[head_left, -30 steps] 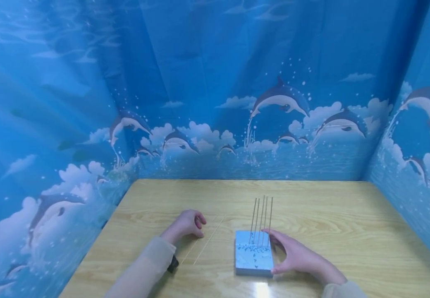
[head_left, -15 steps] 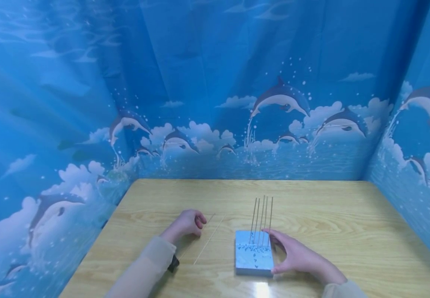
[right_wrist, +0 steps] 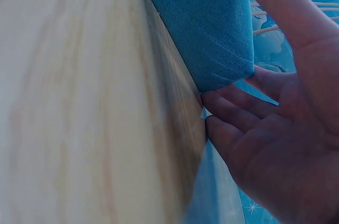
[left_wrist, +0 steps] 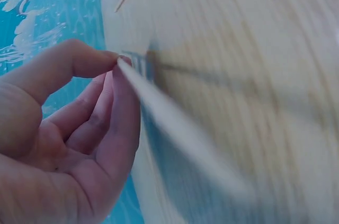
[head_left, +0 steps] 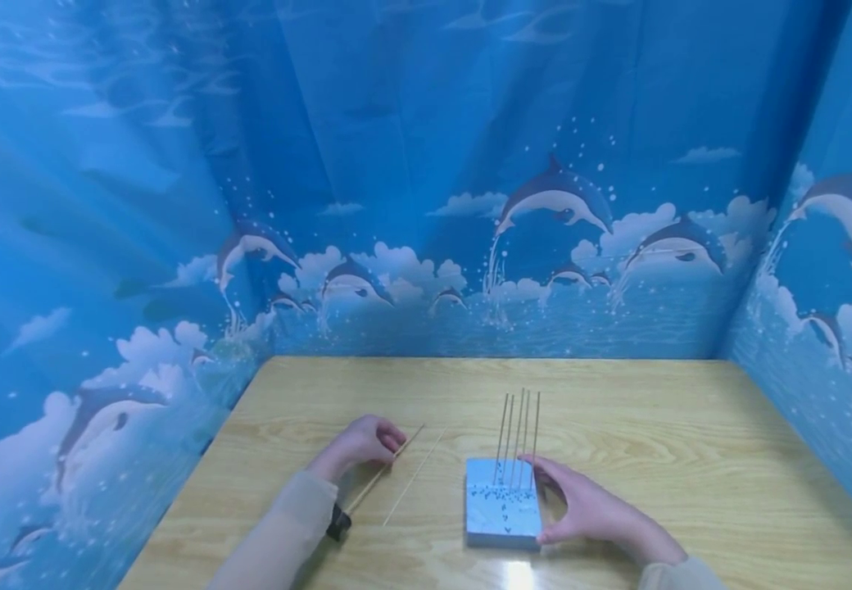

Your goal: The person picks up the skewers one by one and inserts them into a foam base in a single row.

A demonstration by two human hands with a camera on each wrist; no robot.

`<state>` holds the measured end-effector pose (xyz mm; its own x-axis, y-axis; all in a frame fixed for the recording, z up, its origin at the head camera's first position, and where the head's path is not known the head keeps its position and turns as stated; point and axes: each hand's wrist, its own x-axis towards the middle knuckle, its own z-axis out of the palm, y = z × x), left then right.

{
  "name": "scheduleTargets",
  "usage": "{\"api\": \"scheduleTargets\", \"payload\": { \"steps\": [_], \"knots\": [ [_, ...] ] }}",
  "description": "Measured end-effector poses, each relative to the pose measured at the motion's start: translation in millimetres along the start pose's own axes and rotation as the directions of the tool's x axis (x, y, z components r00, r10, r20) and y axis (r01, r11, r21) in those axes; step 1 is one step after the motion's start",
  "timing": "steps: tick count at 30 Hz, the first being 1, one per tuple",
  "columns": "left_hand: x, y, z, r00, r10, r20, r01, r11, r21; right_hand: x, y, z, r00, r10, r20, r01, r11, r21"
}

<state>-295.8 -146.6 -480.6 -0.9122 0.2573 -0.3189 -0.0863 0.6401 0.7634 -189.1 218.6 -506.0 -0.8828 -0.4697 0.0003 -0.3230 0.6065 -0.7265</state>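
Note:
My left hand (head_left: pixel 363 442) pinches a thin wooden skewer (left_wrist: pixel 169 115) between thumb and fingertips. The skewer slants over the table, its near end low beside the wrist. My right hand (head_left: pixel 581 506) holds a light blue foam block (head_left: pixel 503 520) by its right side, thumb at the front corner and fingers around the back. Small dark holes dot the block's top. Several skewers (head_left: pixel 536 434) stand upright in its back half. Between the left hand and the block, another skewer (head_left: pixel 416 475) lies on the table.
The wood-grain table (head_left: pixel 640 426) reaches back to a blue curtain (head_left: pixel 411 164) printed with dolphins, which also runs along both sides. A black strap piece (head_left: pixel 338 523) sits at the left wrist.
My left hand has picked up the left of the two lying skewers, and its near end has risen off the table. The right hand and foam block have stayed in place.

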Motion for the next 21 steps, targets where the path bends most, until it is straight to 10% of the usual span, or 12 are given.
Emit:
{"api": "scheduleTargets", "payload": {
  "steps": [12,21],
  "knots": [
    [-10.7,21.7,-9.0,0.989,0.143,0.027,-0.138,0.981,-0.138,-0.8,-3.7,-2.2,1.000,-0.008,0.006,0.008,1.000,-0.007],
    [-22.0,41.9,-6.5,0.959,0.281,0.035,-0.258,0.917,-0.305,0.5,-2.6,-2.0,1.000,-0.009,0.007,0.009,1.000,0.005]
  ]
}}
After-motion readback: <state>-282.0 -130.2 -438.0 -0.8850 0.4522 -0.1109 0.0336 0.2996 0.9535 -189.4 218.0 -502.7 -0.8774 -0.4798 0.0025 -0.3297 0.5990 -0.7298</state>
